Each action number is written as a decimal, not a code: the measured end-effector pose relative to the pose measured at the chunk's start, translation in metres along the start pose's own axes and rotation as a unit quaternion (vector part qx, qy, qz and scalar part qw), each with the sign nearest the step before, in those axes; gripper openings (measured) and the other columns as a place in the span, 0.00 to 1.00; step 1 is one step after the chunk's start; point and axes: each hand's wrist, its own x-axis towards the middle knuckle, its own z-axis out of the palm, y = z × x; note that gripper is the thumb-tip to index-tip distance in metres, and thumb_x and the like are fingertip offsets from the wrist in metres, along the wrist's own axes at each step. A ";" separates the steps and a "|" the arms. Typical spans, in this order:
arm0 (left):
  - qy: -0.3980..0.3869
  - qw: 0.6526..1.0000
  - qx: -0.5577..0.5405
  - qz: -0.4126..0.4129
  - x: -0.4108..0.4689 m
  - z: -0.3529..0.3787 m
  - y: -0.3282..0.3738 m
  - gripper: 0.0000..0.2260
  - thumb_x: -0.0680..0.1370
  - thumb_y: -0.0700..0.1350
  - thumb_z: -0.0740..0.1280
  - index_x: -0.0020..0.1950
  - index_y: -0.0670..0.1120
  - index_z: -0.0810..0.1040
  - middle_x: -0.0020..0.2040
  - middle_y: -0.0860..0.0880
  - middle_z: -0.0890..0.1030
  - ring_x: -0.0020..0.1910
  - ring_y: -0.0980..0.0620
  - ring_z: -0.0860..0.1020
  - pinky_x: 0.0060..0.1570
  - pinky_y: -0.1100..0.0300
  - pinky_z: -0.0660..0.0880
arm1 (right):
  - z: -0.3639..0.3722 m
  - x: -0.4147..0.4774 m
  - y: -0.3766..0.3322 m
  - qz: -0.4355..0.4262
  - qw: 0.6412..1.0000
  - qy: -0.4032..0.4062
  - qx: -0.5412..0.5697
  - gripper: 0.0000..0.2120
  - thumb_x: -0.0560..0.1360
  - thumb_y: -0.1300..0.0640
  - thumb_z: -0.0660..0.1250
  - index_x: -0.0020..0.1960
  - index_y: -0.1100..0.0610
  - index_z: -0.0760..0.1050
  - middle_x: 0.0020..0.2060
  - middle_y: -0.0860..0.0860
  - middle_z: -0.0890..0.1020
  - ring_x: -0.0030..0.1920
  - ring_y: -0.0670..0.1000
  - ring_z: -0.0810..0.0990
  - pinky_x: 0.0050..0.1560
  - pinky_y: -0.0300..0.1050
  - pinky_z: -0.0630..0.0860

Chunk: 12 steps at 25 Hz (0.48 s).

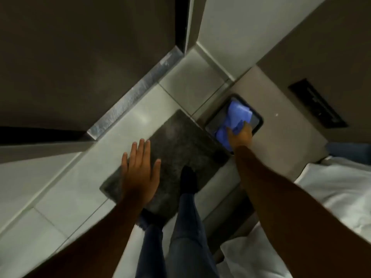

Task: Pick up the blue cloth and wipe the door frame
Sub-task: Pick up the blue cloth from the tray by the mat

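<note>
The blue cloth [235,117] lies crumpled in a dark tray [258,124] on a beige surface at the right. My right hand [240,135] reaches into the tray and its fingers close on the cloth's near edge. My left hand [140,167] hovers over the floor mat, palm down, fingers spread, holding nothing. The dark door [80,57] and its pale frame [191,21] rise at the upper left and top centre, well away from both hands.
A dark shaggy mat [176,141] lies on pale floor tiles [80,189] under my feet. A metal threshold strip [138,93] runs along the door's foot. White bedding [337,189] is at the right; a dark slotted panel [317,103] sits in the beige surface.
</note>
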 end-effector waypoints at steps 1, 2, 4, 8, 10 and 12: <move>-0.008 1.000 -0.010 -0.011 0.009 0.012 0.000 0.32 0.86 0.61 0.48 0.87 0.45 0.57 0.87 0.44 0.59 0.87 0.43 0.56 0.84 0.40 0.50 | 0.013 0.016 0.004 -0.003 1.000 -0.005 -0.018 0.37 0.81 0.50 0.74 0.81 0.65 0.63 0.79 0.64 0.68 0.80 0.62 0.68 0.82 0.53 0.63; -0.014 1.000 -0.016 -0.021 0.016 0.020 -0.001 0.32 0.86 0.60 0.48 0.87 0.45 0.57 0.87 0.44 0.59 0.87 0.44 0.55 0.84 0.40 0.49 | 0.020 0.028 0.004 0.004 0.999 -0.003 -0.035 0.38 0.80 0.49 0.74 0.82 0.64 0.62 0.79 0.64 0.66 0.80 0.62 0.67 0.82 0.54 0.63; -0.038 0.999 -0.015 -0.032 0.026 0.032 -0.005 0.32 0.86 0.60 0.49 0.88 0.46 0.54 0.88 0.46 0.56 0.87 0.46 0.51 0.84 0.43 0.45 | 0.032 0.047 0.004 0.013 0.997 0.005 -0.074 0.38 0.79 0.48 0.75 0.81 0.62 0.63 0.78 0.65 0.65 0.79 0.65 0.66 0.81 0.57 0.64; -0.054 0.995 -0.054 -0.070 0.014 0.029 -0.019 0.33 0.85 0.61 0.46 0.88 0.48 0.53 0.88 0.48 0.56 0.88 0.49 0.49 0.84 0.48 0.41 | 0.034 0.066 0.011 0.006 0.999 0.019 -0.040 0.23 0.82 0.58 0.70 0.75 0.63 0.71 0.74 0.65 0.73 0.75 0.65 0.73 0.78 0.57 0.67; -0.039 0.992 -0.069 -0.100 0.012 0.011 -0.024 0.33 0.85 0.61 0.47 0.87 0.47 0.56 0.87 0.47 0.60 0.87 0.49 0.52 0.84 0.47 0.43 | 0.020 0.070 0.006 0.009 0.999 0.009 -0.032 0.20 0.83 0.60 0.69 0.73 0.64 0.74 0.72 0.65 0.77 0.73 0.65 0.76 0.77 0.56 0.70; -0.009 0.993 -0.058 -0.105 0.003 -0.022 -0.030 0.32 0.85 0.60 0.47 0.87 0.47 0.57 0.87 0.48 0.60 0.87 0.49 0.52 0.85 0.45 0.45 | 0.002 0.050 -0.010 -0.019 0.999 0.011 -0.030 0.21 0.83 0.60 0.70 0.73 0.65 0.75 0.70 0.66 0.79 0.71 0.66 0.78 0.76 0.58 0.72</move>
